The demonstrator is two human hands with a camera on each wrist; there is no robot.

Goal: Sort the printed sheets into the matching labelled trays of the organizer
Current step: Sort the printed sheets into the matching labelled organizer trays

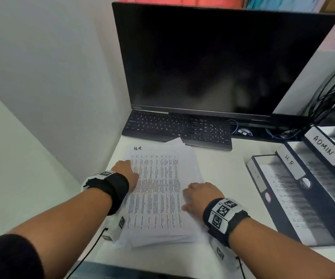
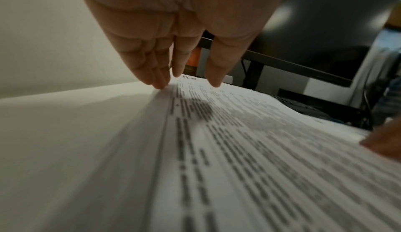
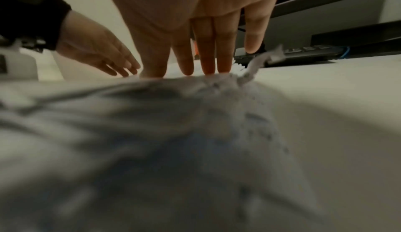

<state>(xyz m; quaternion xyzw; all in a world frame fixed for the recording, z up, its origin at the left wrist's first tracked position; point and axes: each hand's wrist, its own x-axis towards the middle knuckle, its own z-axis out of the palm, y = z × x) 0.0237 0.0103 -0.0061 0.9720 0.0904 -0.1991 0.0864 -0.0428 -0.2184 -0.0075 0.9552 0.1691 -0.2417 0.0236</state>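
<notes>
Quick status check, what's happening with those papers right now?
Both hands, left hand and right hand, flat on paper stack. Top sheet marked H.R. HR tray unobstructed.

Sheet stack [image 1: 158, 190] lies at table [image 1: 223, 164] front edge, centre. Keyboard [image 1: 177, 128] behind it, monitor [image 1: 213, 59] at back edge. Organizer [image 1: 303, 188] along right edge.

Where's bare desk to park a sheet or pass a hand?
Free: the white desk strip between the paper stack and the organizer, and the near edge below the stack. Crowded: behind the stack, where it meets the keyboard, and the cables right of that.
</notes>
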